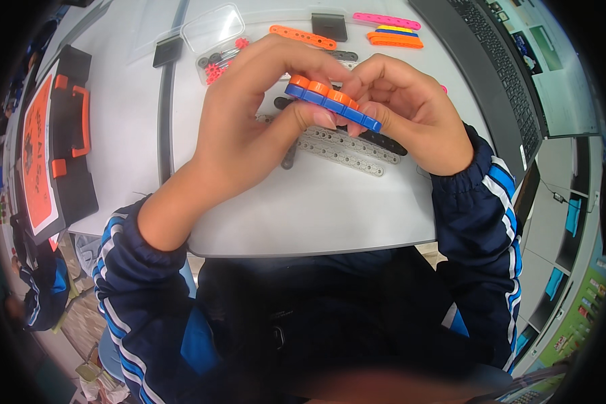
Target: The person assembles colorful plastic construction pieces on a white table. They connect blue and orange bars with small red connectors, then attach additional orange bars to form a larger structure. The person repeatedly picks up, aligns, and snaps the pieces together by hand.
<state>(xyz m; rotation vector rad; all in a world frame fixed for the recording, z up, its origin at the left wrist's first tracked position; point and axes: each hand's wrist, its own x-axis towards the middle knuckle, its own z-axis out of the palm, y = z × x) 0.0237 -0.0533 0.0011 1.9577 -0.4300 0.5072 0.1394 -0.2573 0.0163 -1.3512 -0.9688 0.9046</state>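
Observation:
Above the table, both hands hold a pair of plastic building beams, an orange beam (339, 96) laid along a blue beam (343, 114). My left hand (239, 101) grips the left and middle part, thumb below and fingers curled over the top. At the right end, my right hand (417, 111) pinches the beams between thumb and fingers; some of its fingertips are hidden behind them. Below lie light grey beams (347, 153) with holes, and a black beam (387, 143), partly covered by the hands.
A clear box (212, 25) stands at the back with red gears (213, 73) beside my left hand. Farther back are an orange beam (303, 36), a pink beam (387, 21) and stacked coloured beams (394, 40). An open laptop (481, 40) is right; a black case (77, 135) left.

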